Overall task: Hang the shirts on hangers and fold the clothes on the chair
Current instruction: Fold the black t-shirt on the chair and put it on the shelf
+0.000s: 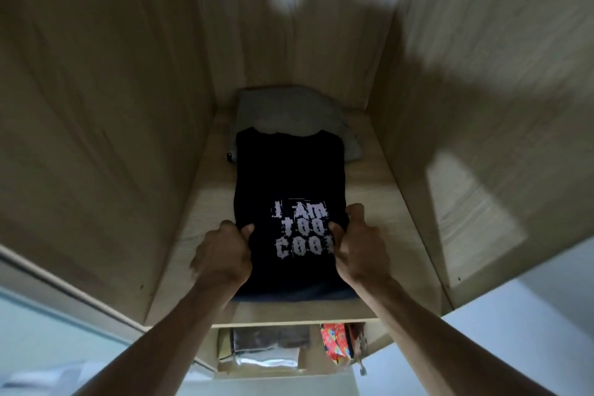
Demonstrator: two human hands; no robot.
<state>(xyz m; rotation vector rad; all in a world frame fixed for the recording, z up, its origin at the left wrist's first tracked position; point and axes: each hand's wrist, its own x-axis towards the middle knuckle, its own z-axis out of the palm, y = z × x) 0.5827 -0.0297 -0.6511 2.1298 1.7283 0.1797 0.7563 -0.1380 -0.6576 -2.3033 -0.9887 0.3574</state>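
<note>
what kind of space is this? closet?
Most likely a wooden wardrobe in a bedroom. Both hands, left hand and right hand, grip a folded black shirt on a shelf between tall wood side panels, with more folded clothes below.

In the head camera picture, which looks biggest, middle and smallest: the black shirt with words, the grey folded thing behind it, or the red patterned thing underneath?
1. Black folded T-shirt with white lettering.
2. Grey folded garment, farther back and partly hidden.
3. Red patterned item on the lower shelf, partly hidden.
</note>
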